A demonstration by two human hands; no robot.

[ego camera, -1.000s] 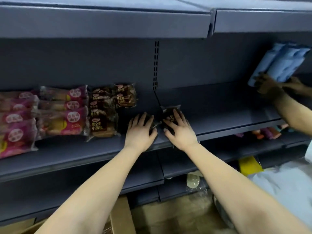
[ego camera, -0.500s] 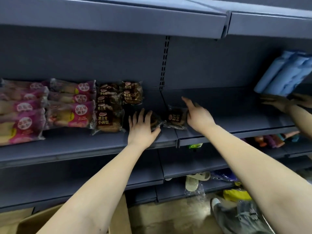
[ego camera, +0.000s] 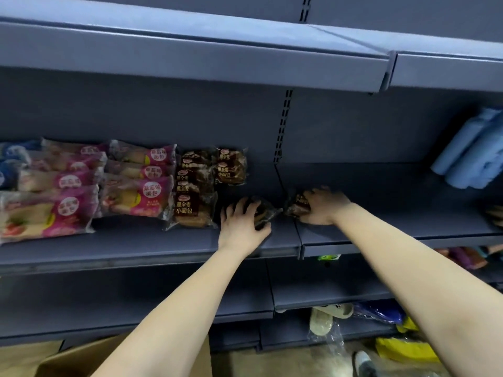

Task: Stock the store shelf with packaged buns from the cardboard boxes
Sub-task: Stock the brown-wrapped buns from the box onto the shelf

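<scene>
Now pressing two dark bun packs down near the front edge of the shelf (ego camera: pixel 136 246).
Covering left pack (ego camera: pixel 268 210) with left hand (ego camera: pixel 242 224), fingers spread flat on top, thumb along the near side, hiding most of the wrapper. Gripping right pack (ego camera: pixel 298 206) with right hand (ego camera: pixel 324 205), fingers curled over its right end, blurred, leaving only part of the label readable. Lying end to end, nearly touching, over the seam between two shelf boards. Just left of these, a stack of brown packs (ego camera: pixel 193 202), then pink packs (ego camera: pixel 136 197) running off the left edge. Far right at the back, blue rolls (ego camera: pixel 473 156), cut by the frame; below them a sliver of another hand (ego camera: pixel 495 214), too cropped to read. Bottom left, part of a box (ego camera: pixel 68 360).
</scene>
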